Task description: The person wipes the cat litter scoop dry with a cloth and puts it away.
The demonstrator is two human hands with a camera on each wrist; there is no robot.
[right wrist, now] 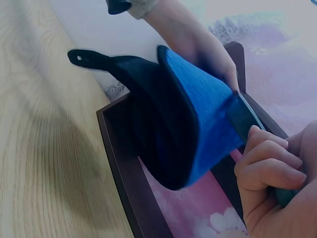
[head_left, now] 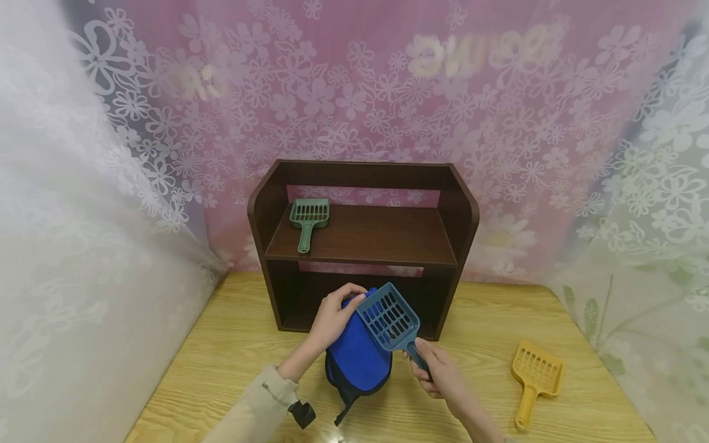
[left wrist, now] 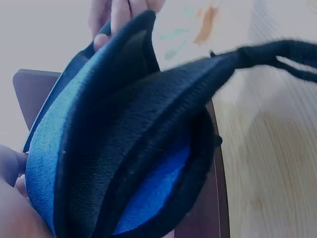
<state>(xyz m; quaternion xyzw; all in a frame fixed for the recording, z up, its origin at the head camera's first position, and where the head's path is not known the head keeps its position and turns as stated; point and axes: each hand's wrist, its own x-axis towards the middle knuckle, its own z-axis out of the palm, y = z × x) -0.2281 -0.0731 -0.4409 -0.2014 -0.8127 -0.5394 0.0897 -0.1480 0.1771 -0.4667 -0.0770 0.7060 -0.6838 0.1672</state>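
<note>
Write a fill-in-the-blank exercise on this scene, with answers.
The person's ____ hand grips the blue-grey slotted plastic scoop by its handle.
The other hand holds a black-edged cloth pouch whose outer face is ____.
The brown wooden shelf unit holds a ____ slotted plastic scoop on its upper level.
A ____ slotted plastic scoop lies on the light wooden table.

Answers: right; blue; green; yellow.

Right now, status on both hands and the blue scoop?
Left hand holds blue pouch; right hand grips blue scoop by handle. Scoop overlaps pouch in head view. Yellow scoop, off right, unlikely to obstruct.
</note>
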